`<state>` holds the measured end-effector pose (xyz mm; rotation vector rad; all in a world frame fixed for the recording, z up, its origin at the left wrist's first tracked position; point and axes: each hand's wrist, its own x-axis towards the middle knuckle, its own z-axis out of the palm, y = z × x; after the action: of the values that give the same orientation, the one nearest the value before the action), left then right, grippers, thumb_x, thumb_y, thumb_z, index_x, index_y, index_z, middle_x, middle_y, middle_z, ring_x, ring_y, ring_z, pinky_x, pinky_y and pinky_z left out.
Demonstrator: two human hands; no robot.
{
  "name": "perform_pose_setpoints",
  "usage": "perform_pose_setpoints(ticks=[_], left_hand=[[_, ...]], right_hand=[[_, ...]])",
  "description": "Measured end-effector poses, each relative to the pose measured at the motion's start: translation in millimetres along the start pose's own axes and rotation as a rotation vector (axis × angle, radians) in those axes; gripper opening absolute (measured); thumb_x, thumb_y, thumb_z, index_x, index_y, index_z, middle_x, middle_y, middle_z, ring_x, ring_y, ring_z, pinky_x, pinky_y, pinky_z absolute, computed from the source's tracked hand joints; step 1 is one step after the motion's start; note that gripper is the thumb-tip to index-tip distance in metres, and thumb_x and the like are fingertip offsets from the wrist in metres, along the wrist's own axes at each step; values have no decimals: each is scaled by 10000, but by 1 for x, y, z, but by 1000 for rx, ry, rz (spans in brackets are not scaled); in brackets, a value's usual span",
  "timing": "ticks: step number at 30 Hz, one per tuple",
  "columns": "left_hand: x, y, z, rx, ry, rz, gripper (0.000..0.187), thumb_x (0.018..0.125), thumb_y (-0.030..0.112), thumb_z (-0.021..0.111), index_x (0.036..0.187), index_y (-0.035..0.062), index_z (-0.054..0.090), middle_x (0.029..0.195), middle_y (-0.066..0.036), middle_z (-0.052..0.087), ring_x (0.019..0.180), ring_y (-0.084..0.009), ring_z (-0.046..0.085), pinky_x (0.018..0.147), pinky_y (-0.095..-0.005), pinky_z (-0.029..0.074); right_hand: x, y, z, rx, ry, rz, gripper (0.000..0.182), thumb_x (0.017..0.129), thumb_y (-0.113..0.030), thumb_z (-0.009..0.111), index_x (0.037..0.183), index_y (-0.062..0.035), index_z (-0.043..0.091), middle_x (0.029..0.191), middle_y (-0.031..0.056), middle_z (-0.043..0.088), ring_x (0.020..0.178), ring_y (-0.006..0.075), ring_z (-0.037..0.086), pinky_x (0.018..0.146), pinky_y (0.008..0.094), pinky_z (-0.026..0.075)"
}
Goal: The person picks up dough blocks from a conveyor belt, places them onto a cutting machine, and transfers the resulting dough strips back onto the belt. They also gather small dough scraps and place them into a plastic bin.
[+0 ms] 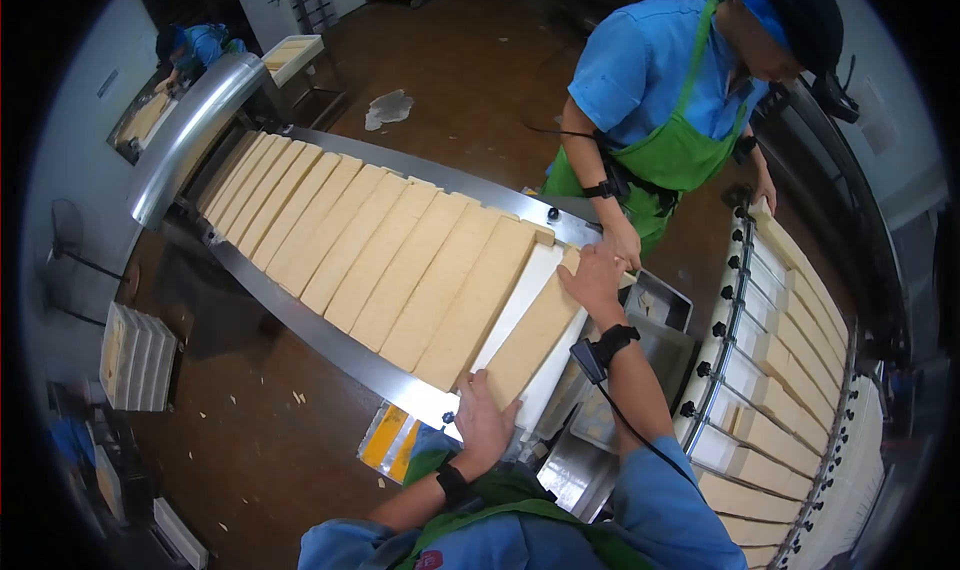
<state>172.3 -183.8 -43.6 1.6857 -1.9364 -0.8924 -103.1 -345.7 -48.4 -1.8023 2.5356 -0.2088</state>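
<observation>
A long pale yellow slab (535,335) lies across the white end plate (512,310) of a conveyor. My left hand (482,420) grips the slab's near end. My right hand (592,278) holds its far end, right beside the hand (622,240) of a person in a blue shirt and green apron who stands opposite. Behind this slab, several more slabs (380,255) lie side by side on the belt.
A second conveyor (790,370) at the right carries several slabs in a curve. A metal tray (650,315) sits under the end plate. A stack of slabs (140,355) stands on the brown floor at left. Another person (195,50) works at the far left.
</observation>
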Motion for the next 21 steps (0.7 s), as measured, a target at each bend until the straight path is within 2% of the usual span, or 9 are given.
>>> perform_pose_setpoints(ticks=[3,8,10,12,13,14,16,17,21], left_hand=[[6,3,2,73,-43,-2,894,741,246,906,1429,-15,398,1279,-264,493,1112,-494,598,889,-525,527],[17,5,1,228,-12,73,948,769,315,885,1482,-21,357,1267,-258,514,1077,-484,619,869,-537,535],[22,9,2,287,-57,69,967,776,339,880,1499,-15,345,1271,-253,514,1069,-483,623,868,-544,538],[26,15,6,360,-136,-41,961,782,331,871,1519,26,336,1314,-235,492,1063,-488,610,863,-566,535],[26,14,8,368,-150,-13,961,782,331,871,1519,26,336,1314,-235,492,1063,-488,610,863,-566,535],[28,12,10,370,-148,-25,948,777,337,875,1509,43,350,1334,-235,488,1071,-491,607,863,-568,538],[28,12,10,385,-110,-17,894,756,332,893,1462,76,409,1349,-240,496,1099,-481,604,883,-561,532],[28,7,10,392,-137,39,894,756,332,893,1462,76,409,1349,-240,496,1099,-481,604,883,-561,532],[25,-1,13,324,-84,318,855,695,142,924,1417,65,472,1306,-218,532,1173,-427,569,998,-512,480]], right_hand=[[-15,16,-4,14,-13,45,571,825,-455,768,1117,29,686,1201,211,612,1221,380,536,1018,573,388],[-29,39,7,84,76,59,603,852,-475,755,1135,51,671,1188,253,622,1212,418,544,1030,538,436],[-37,50,12,164,183,12,617,880,-485,730,1185,45,644,1133,272,643,1145,450,587,1007,529,474],[-42,52,22,272,147,89,579,887,-467,731,1177,25,642,1108,267,658,1105,448,614,958,522,496],[-45,52,25,378,112,142,540,893,-450,731,1168,6,639,1084,262,673,1065,446,641,908,514,518],[-50,54,26,427,86,157,599,897,-495,715,1209,4,605,1051,251,657,1070,444,647,913,521,527],[-67,55,19,410,129,204,590,898,-496,715,1207,-6,600,1060,239,659,1053,435,645,900,520,528],[-78,57,13,387,154,226,582,899,-496,715,1204,-16,595,1070,227,661,1035,426,644,886,519,530],[-158,63,-24,391,494,383,569,880,-439,743,1235,-21,592,1122,196,644,982,409,605,878,503,512]])
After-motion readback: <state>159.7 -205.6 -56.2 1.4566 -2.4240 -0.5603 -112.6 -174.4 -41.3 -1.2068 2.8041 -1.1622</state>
